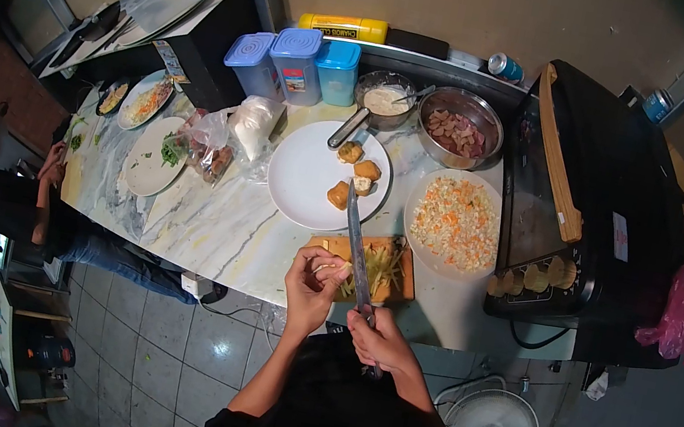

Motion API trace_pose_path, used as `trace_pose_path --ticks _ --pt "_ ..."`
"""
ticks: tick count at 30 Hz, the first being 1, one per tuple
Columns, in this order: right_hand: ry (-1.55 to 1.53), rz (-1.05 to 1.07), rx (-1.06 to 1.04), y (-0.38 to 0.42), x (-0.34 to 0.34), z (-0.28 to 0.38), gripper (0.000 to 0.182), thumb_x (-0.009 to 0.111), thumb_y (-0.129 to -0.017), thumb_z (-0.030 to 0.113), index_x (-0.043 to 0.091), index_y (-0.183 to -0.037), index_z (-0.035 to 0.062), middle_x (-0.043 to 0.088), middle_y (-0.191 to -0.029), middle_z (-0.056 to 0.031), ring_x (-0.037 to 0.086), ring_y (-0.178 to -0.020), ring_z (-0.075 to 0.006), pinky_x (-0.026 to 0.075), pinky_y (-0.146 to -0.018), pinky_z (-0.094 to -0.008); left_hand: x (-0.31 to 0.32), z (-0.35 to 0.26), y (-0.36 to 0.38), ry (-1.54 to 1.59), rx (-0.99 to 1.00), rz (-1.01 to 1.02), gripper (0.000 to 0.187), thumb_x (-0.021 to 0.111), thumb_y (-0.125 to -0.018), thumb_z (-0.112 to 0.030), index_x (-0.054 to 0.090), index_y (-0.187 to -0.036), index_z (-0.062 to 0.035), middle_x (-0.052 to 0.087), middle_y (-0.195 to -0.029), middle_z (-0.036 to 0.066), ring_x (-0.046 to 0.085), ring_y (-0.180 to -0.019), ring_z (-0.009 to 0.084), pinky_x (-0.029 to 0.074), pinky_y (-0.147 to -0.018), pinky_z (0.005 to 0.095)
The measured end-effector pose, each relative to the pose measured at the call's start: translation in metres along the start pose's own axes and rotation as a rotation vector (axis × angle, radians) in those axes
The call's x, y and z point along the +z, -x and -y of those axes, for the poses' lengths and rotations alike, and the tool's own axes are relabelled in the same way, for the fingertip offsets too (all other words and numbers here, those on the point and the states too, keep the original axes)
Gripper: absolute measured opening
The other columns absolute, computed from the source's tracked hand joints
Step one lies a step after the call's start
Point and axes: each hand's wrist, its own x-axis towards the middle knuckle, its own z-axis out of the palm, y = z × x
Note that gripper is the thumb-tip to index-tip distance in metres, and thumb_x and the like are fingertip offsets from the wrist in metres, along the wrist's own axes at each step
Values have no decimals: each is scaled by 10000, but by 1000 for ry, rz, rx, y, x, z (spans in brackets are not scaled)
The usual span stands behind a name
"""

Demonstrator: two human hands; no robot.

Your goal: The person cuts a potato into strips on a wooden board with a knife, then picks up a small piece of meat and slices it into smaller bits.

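My right hand (382,341) is closed round the handle of a long kitchen knife (357,239), its blade pointing away from me over the plate's front edge. My left hand (313,289) pinches a small piece of fried tofu (343,267), mostly covered by the fingers, just left of the blade. Beyond my hands, several browned fried tofu pieces (339,195) lie on the right part of a large white plate (293,178); one by the knife tip shows a pale filling. Under the knife sits an orange board (406,291) with thin greenish shreds (387,272).
To the right are a plate of chopped white and orange vegetables (455,220), a steel bowl of meat slices (457,133) and a black toaster oven (609,206). A bowl of pale mixture (385,98) and lidded containers (295,63) stand behind. Another person (16,193) stands at left.
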Motion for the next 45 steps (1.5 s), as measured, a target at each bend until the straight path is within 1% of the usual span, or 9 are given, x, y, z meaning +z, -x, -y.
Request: trace_pose_path --ticks 6,12,18,23,27,29,39,42,45 --pt "-12 22 0 3 0 4 229 478 -958 203 404 -783 74 317 -485 53 283 -332 -29 240 -301 -212 -1 3 0 19 -20 2 358 653 -795 65 414 -1041 -36 574 -937 94 595 -804 106 460 -686 199" --pt "-13 11 13 3 1 6 254 483 -957 216 401 -763 75 341 -494 49 294 -339 -27 248 -306 -215 -1 3 0 40 -21 2 348 656 -789 72 425 -1029 -28 575 -931 92 594 -850 115 482 -728 220" --pt "-19 39 9 3 -2 5 263 486 -956 234 409 -768 68 342 -494 49 292 -336 -28 249 -306 -217 -2 2 0 51 0 -6 256 663 -776 82 497 -955 5 610 -909 107 611 -879 141 503 -781 254" --pt "-9 53 17 5 -2 8 272 484 -957 249 413 -771 64 340 -492 50 289 -336 -28 246 -307 -217 -3 -5 0 -66 -7 35 152 628 -797 92 563 -927 48 649 -870 106 647 -876 172 508 -795 257" --pt "-45 72 44 5 -4 8 280 485 -956 263 408 -777 64 334 -492 51 287 -341 -27 241 -310 -214 -4 -2 0 -71 24 69 159 614 -809 91 555 -951 49 644 -906 118 642 -896 183 509 -810 267" --pt "-59 75 57 5 -4 7 282 486 -956 268 405 -779 64 332 -491 51 286 -342 -27 240 -311 -213 -2 -3 2 -21 25 52 209 627 -800 85 520 -970 29 605 -946 135 615 -916 195 511 -836 301" --pt "-43 121 47 6 0 8 275 473 -960 263 406 -767 80 335 -483 56 290 -330 -25 239 -306 -207 -2 -1 2 9 87 39 287 632 -798 76 453 -1013 11 551 -987 121 575 -947 179 518 -839 303" --pt "-38 118 42 6 0 6 270 471 -960 257 407 -767 80 335 -482 57 288 -329 -26 240 -306 -208 -4 -1 3 12 105 65 285 620 -800 89 444 -1009 8 532 -979 107 573 -945 181 525 -831 302" --pt "-58 120 52 7 0 8 261 471 -959 253 411 -774 79 336 -481 57 287 -330 -26 241 -306 -209 -5 3 3 13 129 97 290 559 -810 144 438 -1042 18 553 -1012 135 590 -963 184 518 -846 289"
